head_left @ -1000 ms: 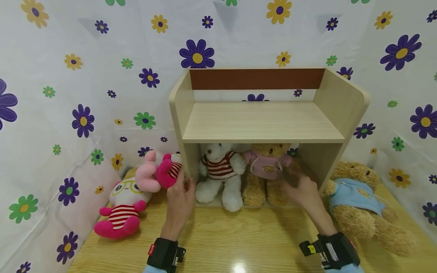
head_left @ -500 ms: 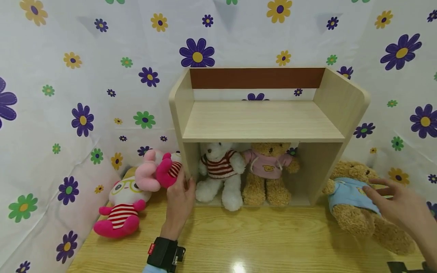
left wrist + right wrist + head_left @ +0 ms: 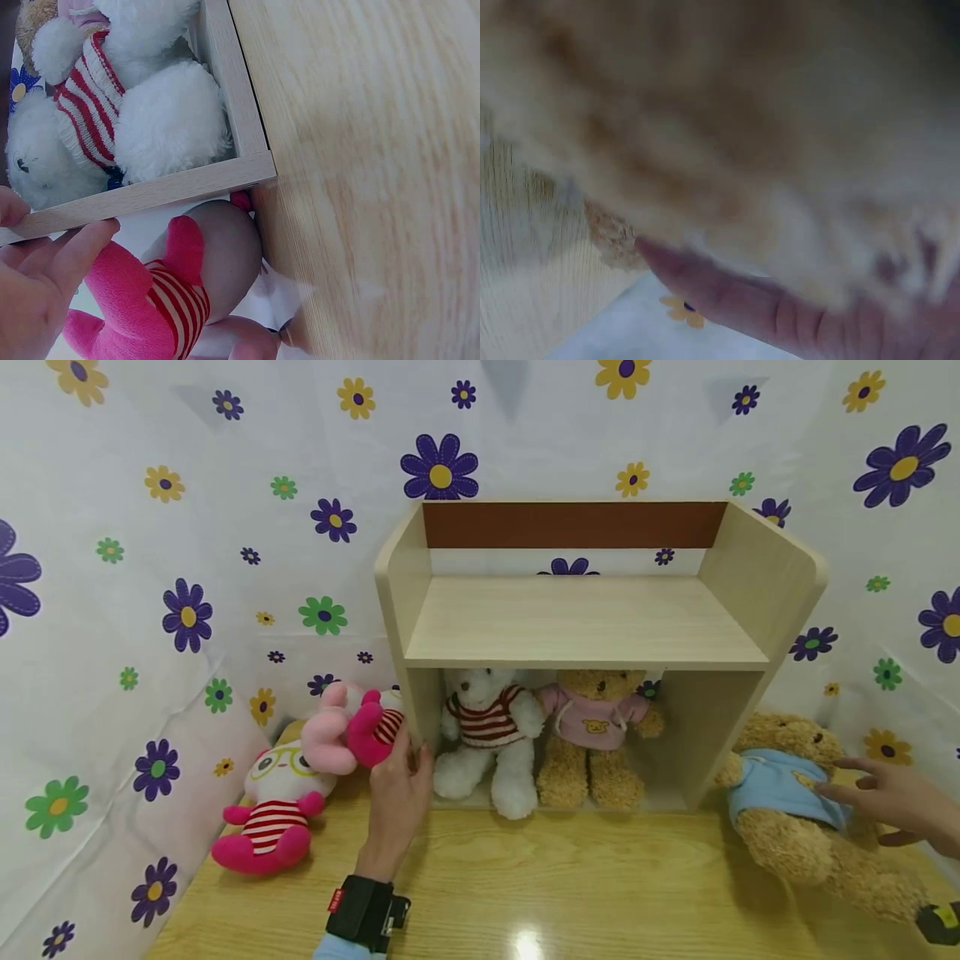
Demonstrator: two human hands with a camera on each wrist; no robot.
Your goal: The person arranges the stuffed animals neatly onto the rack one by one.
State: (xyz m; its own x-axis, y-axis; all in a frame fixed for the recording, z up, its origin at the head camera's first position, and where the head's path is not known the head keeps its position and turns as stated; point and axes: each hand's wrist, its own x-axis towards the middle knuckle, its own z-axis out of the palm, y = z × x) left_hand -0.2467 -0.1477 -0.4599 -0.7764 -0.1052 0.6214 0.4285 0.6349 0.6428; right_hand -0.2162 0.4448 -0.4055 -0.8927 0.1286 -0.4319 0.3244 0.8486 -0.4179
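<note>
My left hand (image 3: 397, 802) grips the front edge of the left side panel of a pale wooden shelf (image 3: 585, 618); in the left wrist view the panel lies between thumb and fingers (image 3: 79, 251). Inside the lower compartment sit a white plush bear (image 3: 483, 735) in a red-striped sweater and a brown teddy bear (image 3: 592, 731) in a pink hoodie. My right hand (image 3: 900, 797) reaches with spread fingers over a brown teddy bear (image 3: 783, 797) in a blue shirt, lying right of the shelf. Blurred brown fur fills most of the right wrist view; contact is hard to tell.
Left of the shelf are a pink-and-white plush toy (image 3: 273, 810) with yellow glasses, a light-pink plush (image 3: 330, 731) and a smaller hot-pink plush (image 3: 375, 731) against the panel. A flower-print cloth (image 3: 247, 493) hangs behind the wooden table (image 3: 525, 877).
My right hand has left the pink-hoodie bear in the shelf and moved right to the blue-shirted bear. The left hand stays on the panel. The head view has shifted slightly.
</note>
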